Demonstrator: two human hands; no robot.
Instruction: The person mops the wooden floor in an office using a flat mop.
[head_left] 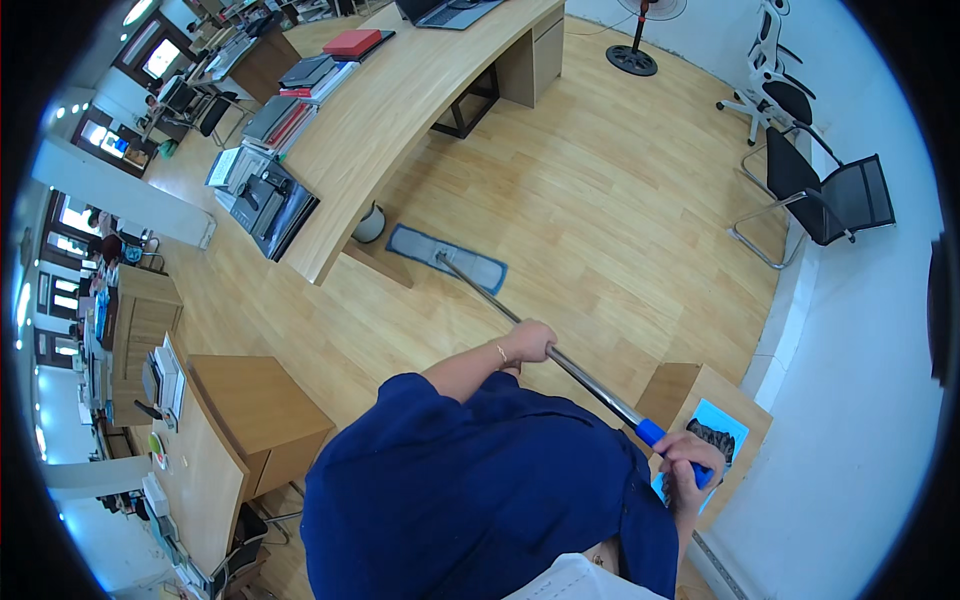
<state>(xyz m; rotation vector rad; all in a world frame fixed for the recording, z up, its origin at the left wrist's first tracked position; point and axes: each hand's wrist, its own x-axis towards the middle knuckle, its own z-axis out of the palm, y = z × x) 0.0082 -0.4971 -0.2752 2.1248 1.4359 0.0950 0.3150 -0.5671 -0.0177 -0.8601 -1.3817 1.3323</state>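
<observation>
In the head view, my left hand (528, 342) wraps the mop (582, 376) mid-pole and my right hand (690, 462) closes around its blue grip (650, 432). Its flat pad (477, 268) lies beside the desk's (390, 100) near corner. I judge it light, soft-padded, stiff and slick along the metal, best held where I have it.

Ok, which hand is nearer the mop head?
Left. The left hand grips the pole partway down, nearer the mop head; the right hand holds the blue grip at the far end.
</observation>
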